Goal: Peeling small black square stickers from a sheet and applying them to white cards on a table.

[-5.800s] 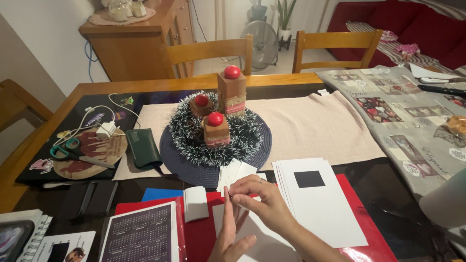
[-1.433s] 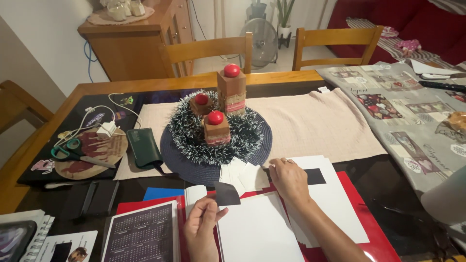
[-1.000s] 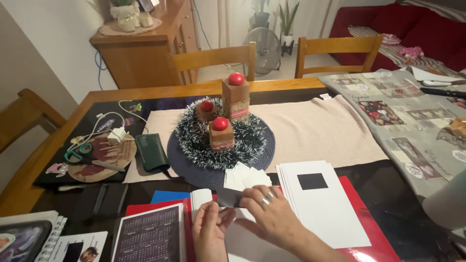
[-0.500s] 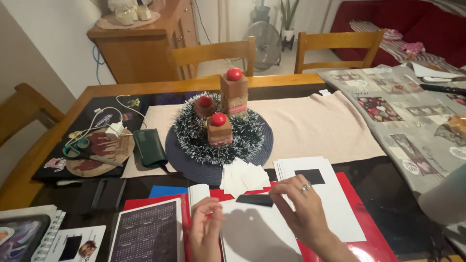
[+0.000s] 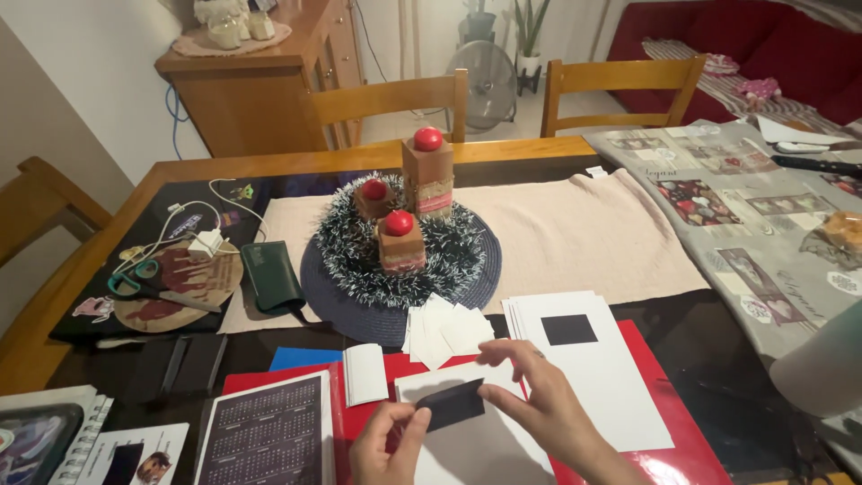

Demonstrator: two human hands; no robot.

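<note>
Black paper piece [image 5: 452, 403] lifted off white sheet [image 5: 485, 440]; left hand [image 5: 388, 443], right hand [image 5: 539, 404] both pinching it

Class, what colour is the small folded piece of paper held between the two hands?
Black, seen clearly in the head view: the folded paper.

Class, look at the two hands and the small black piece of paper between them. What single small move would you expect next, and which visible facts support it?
Probably pressing the fold flat. The black paper piece looks bent, pinched by the left hand at one end and the right hand at the other, just above the white sheet, which offers a flat surface to crease against.
</note>
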